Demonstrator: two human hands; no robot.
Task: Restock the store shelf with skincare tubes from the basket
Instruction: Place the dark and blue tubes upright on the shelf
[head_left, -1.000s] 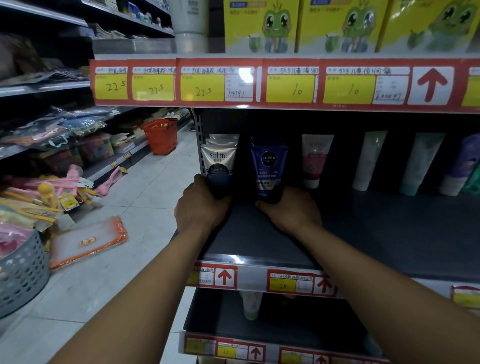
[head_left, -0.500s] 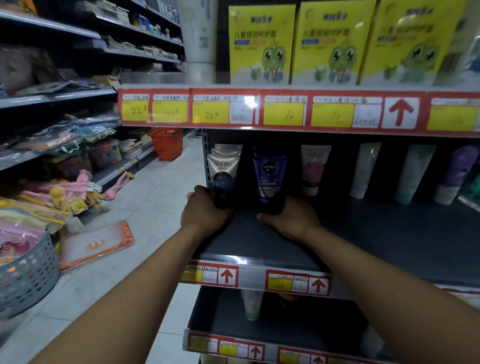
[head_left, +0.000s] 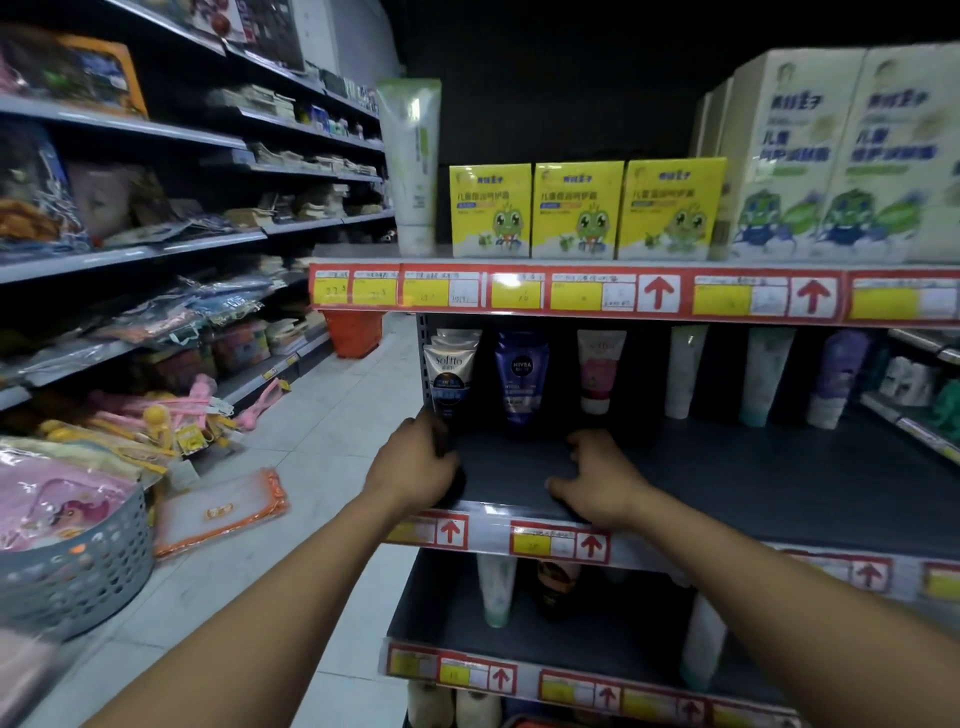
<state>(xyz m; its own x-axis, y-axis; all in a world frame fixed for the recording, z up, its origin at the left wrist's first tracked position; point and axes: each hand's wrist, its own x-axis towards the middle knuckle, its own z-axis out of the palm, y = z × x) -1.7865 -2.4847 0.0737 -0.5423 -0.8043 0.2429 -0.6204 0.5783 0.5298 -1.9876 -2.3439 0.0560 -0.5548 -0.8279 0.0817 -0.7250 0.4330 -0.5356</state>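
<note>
On the dark middle shelf (head_left: 727, 483), a row of white Softto tubes (head_left: 450, 371) stands at the far left, with a blue Nivea tube (head_left: 521, 376) upright next to it. My left hand (head_left: 415, 467) is curled around the dark cap at the foot of the front Softto tube. Just in front of the Nivea tube and a little to its right, my right hand (head_left: 597, 480) rests over the shelf with fingers spread, holding nothing. A pink-and-white tube (head_left: 598, 371) and several pale tubes (head_left: 684, 371) stand further right along the back.
Yellow frog boxes (head_left: 576, 210) and a tall white tube (head_left: 414, 166) fill the shelf above. More tubes (head_left: 496, 590) stand on the shelf below. A grey basket (head_left: 78, 571) of pink packs sits at lower left, and an orange basket (head_left: 353, 332) stands down the aisle. Packets (head_left: 218, 512) lie on the floor.
My right hand has let go of the Nivea tube and drawn back toward the shelf's front edge. My left hand has slid slightly back. The view has tilted upward.
</note>
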